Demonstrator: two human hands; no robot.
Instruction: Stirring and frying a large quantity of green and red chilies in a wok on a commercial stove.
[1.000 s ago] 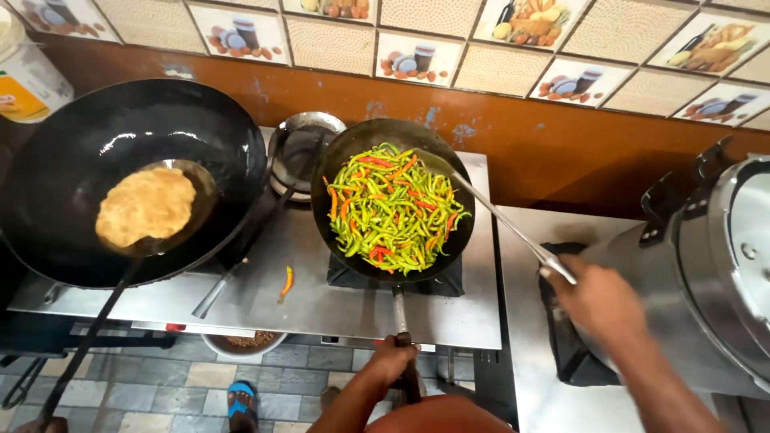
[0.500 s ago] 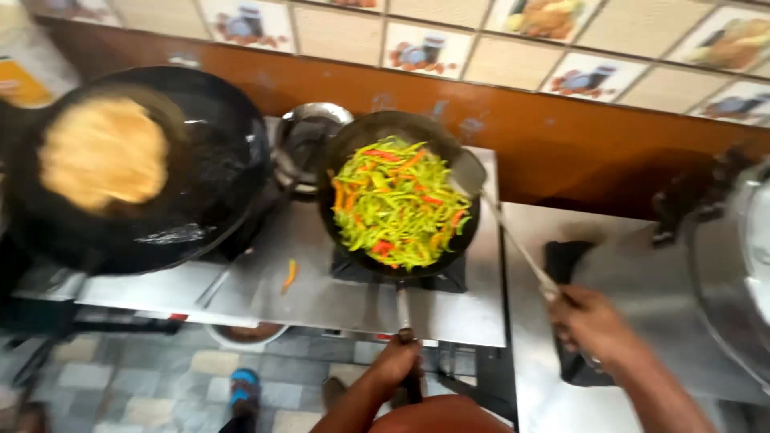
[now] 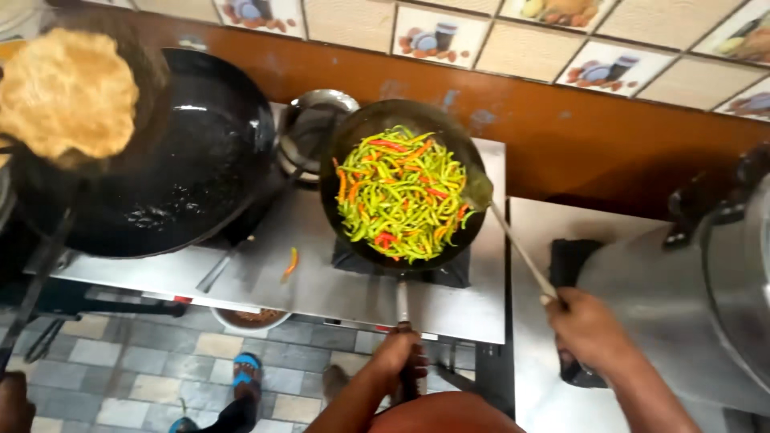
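Note:
A black frying pan (image 3: 361, 136) full of green and red chillies (image 3: 401, 192) sits on a burner of the steel stove (image 3: 337, 281). My left hand (image 3: 401, 357) grips the pan's handle at the stove's front edge. My right hand (image 3: 589, 329) holds the long wooden handle of a spatula (image 3: 481, 192), whose blade rests at the pan's right rim beside the chillies.
A large black wok (image 3: 184, 160) stands to the left, with a puffed fried bread (image 3: 68, 92) lifted on a skimmer above its left side. A steel lid (image 3: 309, 128) lies between the pans. One chilli (image 3: 290, 263) lies on the stove top. A big steel vessel (image 3: 722, 289) is at right.
The fried bread has been lifted out of the wok, up and to the left. The spatula blade has shifted down along the pan's right rim. My left hand keeps its hold.

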